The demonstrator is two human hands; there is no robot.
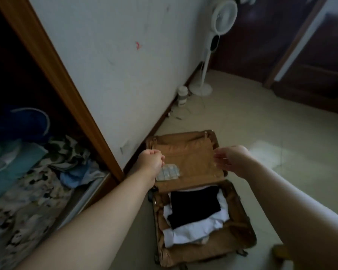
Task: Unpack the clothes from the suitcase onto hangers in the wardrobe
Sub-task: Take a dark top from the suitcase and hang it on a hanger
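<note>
Pale floor tiles meet a white, scuffed wall along a dark skirting board. At the left, the wardrobe stands open, with a wooden frame. Its lower section holds a loose pile of patterned and blue fabrics; no hangers can be made out in the dark interior.

The suitcase lies open on the floor just beside the wardrobe and against the wall. It is brown with a tan lining.
- Lid: raised at the far end, inner face toward the camera.
- Clear blister pack: lies against the lid's inner face, near its lower left corner.
- Lower shell: contains a folded black garment lying on top of a white garment.

Hand positions:
- Left hand: at the left edge of the lid, fingers curled into a fist. Whether the fingers clasp the lid's edge cannot be determined.
- Right hand: at the right edge of the lid, fingers extended and loosely spread, blurred. Contact with the lid cannot be confirmed.

Both bare forearms reach forward over the suitcase.

A white pedestal fan stands against the wall farther back. A white bottle stands on the floor just beside the fan's base.
</note>
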